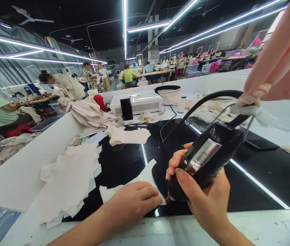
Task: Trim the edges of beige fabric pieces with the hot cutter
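While left hand flattens fabric, right hand apparently grips iron.

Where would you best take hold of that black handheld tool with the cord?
Around its thick black body, likely from behind and beneath, as the right hand does now on the black handheld tool. The cord leaves the upper end and the tip points down at the fabric piece under the left hand.

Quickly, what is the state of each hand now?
Left hand: open, pressed flat on the white fabric piece.
Right hand: closed in a grip on the black handheld tool, tip at the fabric edge.
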{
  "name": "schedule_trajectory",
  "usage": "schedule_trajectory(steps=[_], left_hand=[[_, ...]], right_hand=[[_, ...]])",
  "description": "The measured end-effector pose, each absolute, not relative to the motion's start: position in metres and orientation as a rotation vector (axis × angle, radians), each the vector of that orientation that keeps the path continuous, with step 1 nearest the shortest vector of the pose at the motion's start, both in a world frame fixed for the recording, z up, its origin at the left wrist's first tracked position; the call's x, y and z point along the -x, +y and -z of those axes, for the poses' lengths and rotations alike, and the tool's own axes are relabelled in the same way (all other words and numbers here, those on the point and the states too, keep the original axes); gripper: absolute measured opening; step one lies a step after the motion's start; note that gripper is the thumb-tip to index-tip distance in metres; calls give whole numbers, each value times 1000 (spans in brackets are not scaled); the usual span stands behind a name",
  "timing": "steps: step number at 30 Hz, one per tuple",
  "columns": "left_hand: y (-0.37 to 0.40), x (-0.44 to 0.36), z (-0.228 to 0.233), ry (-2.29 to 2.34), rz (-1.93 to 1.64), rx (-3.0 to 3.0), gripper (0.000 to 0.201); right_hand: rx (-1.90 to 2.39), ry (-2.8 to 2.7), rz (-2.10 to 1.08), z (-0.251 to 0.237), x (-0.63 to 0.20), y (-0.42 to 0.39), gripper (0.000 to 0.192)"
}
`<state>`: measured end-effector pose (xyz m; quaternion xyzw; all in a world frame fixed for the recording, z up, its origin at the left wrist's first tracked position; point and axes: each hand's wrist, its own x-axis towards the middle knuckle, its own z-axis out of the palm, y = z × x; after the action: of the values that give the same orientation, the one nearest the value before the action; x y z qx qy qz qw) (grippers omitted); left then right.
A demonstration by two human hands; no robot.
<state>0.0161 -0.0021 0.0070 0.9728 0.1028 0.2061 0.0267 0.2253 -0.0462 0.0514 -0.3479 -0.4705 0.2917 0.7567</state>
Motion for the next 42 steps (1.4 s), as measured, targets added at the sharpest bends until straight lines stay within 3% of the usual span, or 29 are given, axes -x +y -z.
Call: schedule_trajectory(steps=[26, 42], left_hand=[[-9, -9, -7, 427, -675, -2938, 34], [-12, -8, -8, 506, -605, -2868, 51]], right_hand=[[709, -888, -671, -62, -216, -42, 42], [704, -896, -691, -62, -212, -33, 41]])
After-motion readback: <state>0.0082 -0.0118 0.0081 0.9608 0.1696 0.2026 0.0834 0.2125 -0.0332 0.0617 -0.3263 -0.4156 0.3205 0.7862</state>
